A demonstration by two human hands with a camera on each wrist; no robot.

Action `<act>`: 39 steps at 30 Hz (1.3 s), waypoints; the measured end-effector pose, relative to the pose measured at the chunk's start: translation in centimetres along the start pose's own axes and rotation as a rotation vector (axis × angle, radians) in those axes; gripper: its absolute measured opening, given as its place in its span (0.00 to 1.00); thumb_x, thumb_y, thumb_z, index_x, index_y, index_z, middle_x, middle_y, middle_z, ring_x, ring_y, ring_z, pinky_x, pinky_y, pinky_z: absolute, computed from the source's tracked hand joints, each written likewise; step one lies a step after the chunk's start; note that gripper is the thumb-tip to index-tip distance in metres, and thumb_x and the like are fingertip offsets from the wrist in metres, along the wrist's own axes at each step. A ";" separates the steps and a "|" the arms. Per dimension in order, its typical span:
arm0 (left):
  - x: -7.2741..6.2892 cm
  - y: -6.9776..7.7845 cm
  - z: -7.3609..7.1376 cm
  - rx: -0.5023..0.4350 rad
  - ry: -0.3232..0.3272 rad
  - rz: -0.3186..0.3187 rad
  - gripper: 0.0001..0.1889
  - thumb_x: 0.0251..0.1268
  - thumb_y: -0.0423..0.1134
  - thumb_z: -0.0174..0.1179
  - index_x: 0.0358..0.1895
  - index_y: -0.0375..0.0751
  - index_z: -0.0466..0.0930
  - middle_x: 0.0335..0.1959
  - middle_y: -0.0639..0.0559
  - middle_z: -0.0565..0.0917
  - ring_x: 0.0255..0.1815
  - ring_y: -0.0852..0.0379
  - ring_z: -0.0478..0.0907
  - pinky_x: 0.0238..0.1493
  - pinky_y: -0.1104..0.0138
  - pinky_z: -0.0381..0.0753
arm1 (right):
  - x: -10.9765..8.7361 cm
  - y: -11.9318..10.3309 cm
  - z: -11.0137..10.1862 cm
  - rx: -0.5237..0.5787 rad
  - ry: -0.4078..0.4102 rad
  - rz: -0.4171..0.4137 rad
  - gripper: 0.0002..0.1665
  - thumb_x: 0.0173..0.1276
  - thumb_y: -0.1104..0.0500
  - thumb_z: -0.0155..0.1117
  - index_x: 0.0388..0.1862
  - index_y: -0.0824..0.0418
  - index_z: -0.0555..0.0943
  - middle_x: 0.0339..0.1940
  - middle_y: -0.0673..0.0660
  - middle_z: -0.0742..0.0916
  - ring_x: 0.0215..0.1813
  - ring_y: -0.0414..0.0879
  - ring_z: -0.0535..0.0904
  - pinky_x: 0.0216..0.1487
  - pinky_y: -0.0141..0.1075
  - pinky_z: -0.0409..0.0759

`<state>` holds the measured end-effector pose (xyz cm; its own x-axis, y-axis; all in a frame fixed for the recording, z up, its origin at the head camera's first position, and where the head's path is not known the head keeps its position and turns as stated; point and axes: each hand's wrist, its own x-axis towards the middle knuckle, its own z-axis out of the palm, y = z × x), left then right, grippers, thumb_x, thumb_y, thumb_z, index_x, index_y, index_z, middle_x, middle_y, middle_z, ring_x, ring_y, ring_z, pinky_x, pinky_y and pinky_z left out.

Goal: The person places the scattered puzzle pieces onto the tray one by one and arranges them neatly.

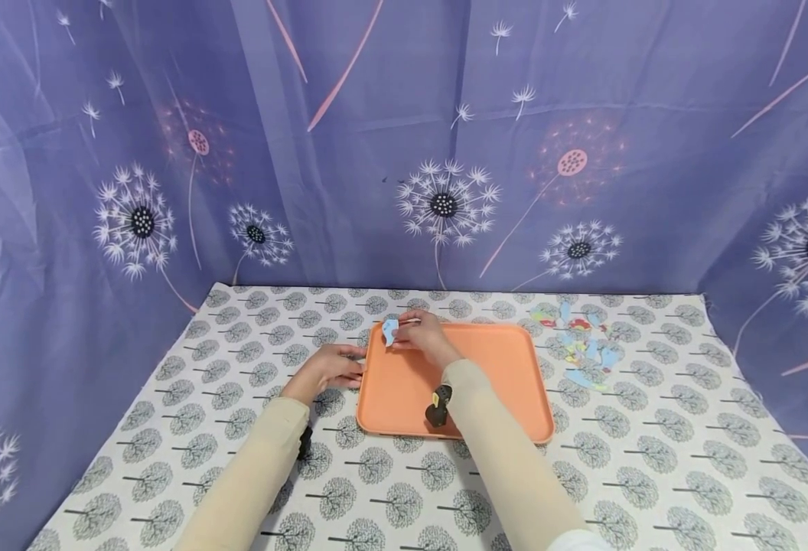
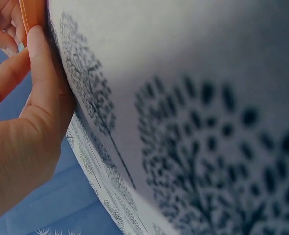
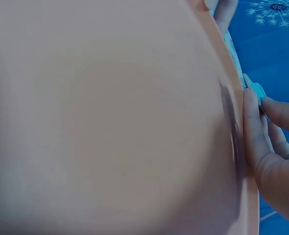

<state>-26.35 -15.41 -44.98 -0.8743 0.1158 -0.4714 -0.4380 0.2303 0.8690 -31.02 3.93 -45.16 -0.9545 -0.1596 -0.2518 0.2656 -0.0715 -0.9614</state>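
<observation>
An orange rectangular tray (image 1: pixel 473 383) lies on the cloth. Over its far left corner my right hand (image 1: pixel 426 337) pinches a small flat light-blue cutout piece (image 1: pixel 389 331) between thumb and fingers. The same piece (image 3: pixel 258 91) shows at the fingertips in the right wrist view, above the tray's rim. My left hand (image 1: pixel 331 370) is at the tray's left side, its extended fingers right at the rim. In the left wrist view a fingertip of that hand (image 2: pixel 41 93) meets the orange rim (image 2: pixel 31 13).
Several loose flat pieces (image 1: pixel 590 348) in blue, yellow, green and red lie to the right of the tray. A white cloth with a tree print (image 1: pixel 404 501) covers the table. Purple curtains (image 1: pixel 349 191) with dandelion prints hang behind and at the sides.
</observation>
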 end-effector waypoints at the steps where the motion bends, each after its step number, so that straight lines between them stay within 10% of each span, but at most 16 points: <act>1: 0.0 0.0 0.0 -0.001 0.002 -0.001 0.23 0.60 0.22 0.60 0.61 0.32 0.74 0.34 0.36 0.84 0.26 0.55 0.84 0.37 0.65 0.89 | 0.0 0.1 0.1 -0.001 0.001 0.000 0.19 0.60 0.78 0.61 0.51 0.74 0.74 0.39 0.69 0.82 0.28 0.51 0.84 0.41 0.42 0.89; 26: -0.3 0.3 -0.1 -0.018 -0.007 0.006 0.23 0.60 0.22 0.60 0.61 0.31 0.74 0.32 0.37 0.84 0.25 0.54 0.84 0.36 0.65 0.89 | 1.0 1.3 1.5 -0.357 0.054 -0.122 0.15 0.60 0.72 0.66 0.47 0.73 0.80 0.29 0.63 0.84 0.25 0.47 0.84 0.29 0.36 0.88; 39: -0.3 0.0 -0.1 -0.033 -0.019 0.017 0.24 0.59 0.22 0.60 0.61 0.28 0.73 0.31 0.36 0.84 0.24 0.55 0.83 0.35 0.66 0.89 | 1.3 1.5 0.8 -0.290 0.011 -0.078 0.16 0.60 0.72 0.67 0.48 0.73 0.80 0.29 0.64 0.86 0.24 0.46 0.83 0.29 0.37 0.89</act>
<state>-26.12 -15.58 -44.84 -0.8776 0.1380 -0.4592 -0.4301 0.1965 0.8811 -31.72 2.79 -46.79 -0.9724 -0.1542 -0.1752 0.1427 0.2013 -0.9691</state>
